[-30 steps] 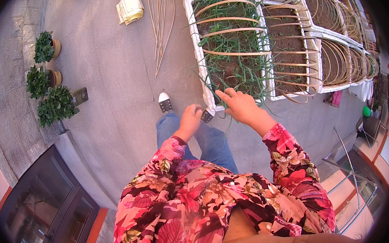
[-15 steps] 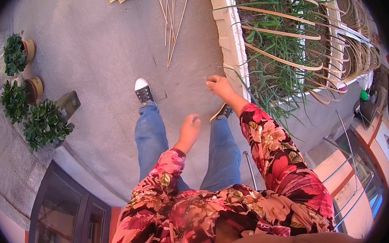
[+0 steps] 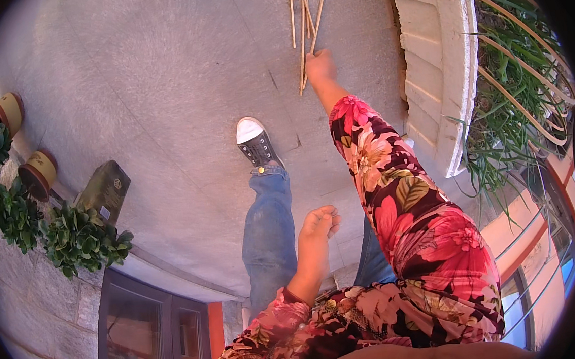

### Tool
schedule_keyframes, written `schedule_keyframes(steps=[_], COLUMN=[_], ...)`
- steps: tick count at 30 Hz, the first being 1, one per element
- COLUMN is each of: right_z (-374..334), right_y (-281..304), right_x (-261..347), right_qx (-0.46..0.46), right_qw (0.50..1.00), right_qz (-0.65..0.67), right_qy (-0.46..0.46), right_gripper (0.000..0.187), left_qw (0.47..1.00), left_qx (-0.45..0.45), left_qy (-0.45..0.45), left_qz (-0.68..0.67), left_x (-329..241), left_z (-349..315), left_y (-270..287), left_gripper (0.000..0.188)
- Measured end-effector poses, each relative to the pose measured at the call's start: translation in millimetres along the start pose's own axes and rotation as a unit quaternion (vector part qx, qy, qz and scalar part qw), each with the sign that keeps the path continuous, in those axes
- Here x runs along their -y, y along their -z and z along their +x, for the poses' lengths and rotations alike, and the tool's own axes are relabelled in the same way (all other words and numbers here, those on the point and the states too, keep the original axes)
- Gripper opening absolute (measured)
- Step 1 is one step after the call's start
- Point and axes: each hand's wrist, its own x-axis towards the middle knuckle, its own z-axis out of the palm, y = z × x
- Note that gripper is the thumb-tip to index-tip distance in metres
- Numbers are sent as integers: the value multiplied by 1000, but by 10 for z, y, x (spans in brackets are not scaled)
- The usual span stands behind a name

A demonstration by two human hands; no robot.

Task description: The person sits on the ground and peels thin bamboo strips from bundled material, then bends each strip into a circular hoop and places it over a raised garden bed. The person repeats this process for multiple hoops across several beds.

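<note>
Several thin, pale bamboo strips (image 3: 302, 26) lie loosely crossed on the grey paving ahead of me. My right hand (image 3: 321, 67) reaches down to their near ends, its fingers closed at the tip of one strip. That strip still lies among the others. My left hand (image 3: 317, 231) hangs in front of my waist, over my jeans, away from the strips. Its fingers are curled in, and whatever may be inside them is hidden.
On the right stands a white foam planter (image 3: 437, 66) with green onion-like plants (image 3: 518, 60) under bent hoops (image 3: 521, 97). Potted leafy plants (image 3: 83, 237) and a dark green box (image 3: 107, 187) stand at the left. My shoe (image 3: 256, 141) is on the paving.
My right hand has moved forward, from beside the planter to the bamboo strips. My left hand has drawn back toward my waist. The view has shifted, and the planter now looks nearer.
</note>
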Motion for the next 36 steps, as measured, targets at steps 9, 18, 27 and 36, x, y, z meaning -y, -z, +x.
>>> schedule_keyframes(steps=[9, 18, 27, 36], right_z=[-565, -2662, -3576, -3306], right_y=[647, 3167, 5214, 6633], right_x=[-100, -1717, -3472, -5156], right_qx=[120, 195, 253, 142], right_qw=[965, 961, 882, 903], right_qz=[233, 141, -137, -155], right_qy=[-4, 135, 374, 374], right_gripper=[22, 20, 12, 12], left_qw=[993, 938, 906, 834], left_qx=[30, 16, 295, 272], left_qy=[-109, -290, -246, -392], left_qz=[31, 187, -177, -278], left_x=[131, 549, 312, 109], left_z=[29, 111, -568, -1754], left_y=[-66, -317, -1321, -1110], left_gripper=[25, 37, 75, 66])
